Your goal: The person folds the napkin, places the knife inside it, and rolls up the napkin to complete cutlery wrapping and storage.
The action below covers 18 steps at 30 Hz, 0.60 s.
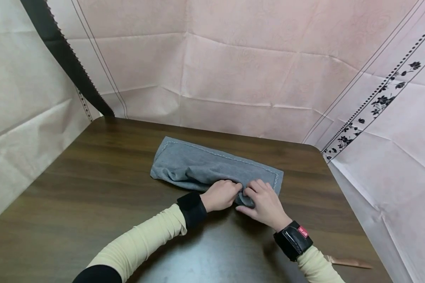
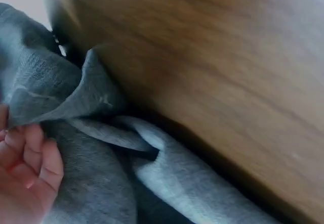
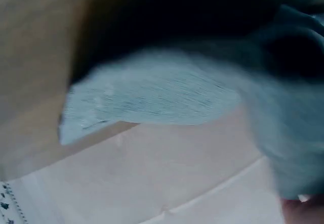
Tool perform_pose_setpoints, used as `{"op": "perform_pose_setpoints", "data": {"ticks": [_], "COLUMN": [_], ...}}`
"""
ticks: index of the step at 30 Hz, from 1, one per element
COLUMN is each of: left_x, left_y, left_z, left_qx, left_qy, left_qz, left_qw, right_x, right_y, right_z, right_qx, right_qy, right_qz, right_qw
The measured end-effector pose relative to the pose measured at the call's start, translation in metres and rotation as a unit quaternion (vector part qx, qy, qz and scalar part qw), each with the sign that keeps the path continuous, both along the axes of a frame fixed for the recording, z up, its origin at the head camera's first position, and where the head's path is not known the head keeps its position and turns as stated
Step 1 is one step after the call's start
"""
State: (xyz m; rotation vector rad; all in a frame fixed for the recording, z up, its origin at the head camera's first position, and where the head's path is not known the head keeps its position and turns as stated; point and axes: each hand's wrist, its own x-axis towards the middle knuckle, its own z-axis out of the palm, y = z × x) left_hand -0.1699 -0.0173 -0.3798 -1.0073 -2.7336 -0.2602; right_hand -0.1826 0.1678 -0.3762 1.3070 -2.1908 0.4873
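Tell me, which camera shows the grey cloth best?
The head view: it shows the whole cloth lying on the table, with both hands gripping its near edge. The left wrist view shows only bunched folds up close beside some fingers. The right wrist view shows a blurred part of it.

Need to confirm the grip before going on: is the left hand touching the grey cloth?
Touching. The head view shows the left hand curled onto the grey cloth's near edge; the left wrist view shows fingers against the fabric.
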Motion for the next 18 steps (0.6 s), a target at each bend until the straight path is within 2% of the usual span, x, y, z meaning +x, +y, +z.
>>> {"op": "perform_pose_setpoints", "data": {"ticks": [2, 5, 8, 10, 13, 16, 18], "left_x": [0.002, 0.005, 0.008, 0.009, 0.011, 0.014, 0.018], "left_y": [0.0, -0.003, -0.011, -0.018, -0.028, -0.037, -0.041], "left_z": [0.001, 0.001, 0.0, -0.002, -0.005, -0.008, -0.007], "left_qx": [0.033, 0.076, 0.055, 0.017, -0.033, -0.037, -0.028], "left_qy": [-0.024, -0.077, -0.109, -0.111, -0.09, -0.065, -0.055], "left_qz": [-0.018, -0.053, -0.062, -0.049, -0.014, 0.008, 0.001], "left_qw": [0.999, 0.9927, 0.9906, 0.9924, 0.9953, 0.9971, 0.9981], "right_x": [0.001, 0.004, 0.008, 0.011, 0.015, 0.02, 0.023], "right_y": [-0.003, -0.001, 0.006, 0.011, 0.019, 0.024, 0.026], "right_z": [0.001, 0.003, 0.007, 0.009, 0.011, 0.012, 0.011], "right_qx": [0.02, 0.012, 0.003, 0.007, 0.02, 0.031, 0.037], "right_qy": [0.01, -0.012, -0.057, -0.089, -0.142, -0.19, -0.221], "right_qz": [-0.011, -0.026, -0.009, 0.017, 0.059, 0.102, 0.131], "right_qw": [1.0, 1.0, 0.998, 0.996, 0.988, 0.976, 0.966]}}
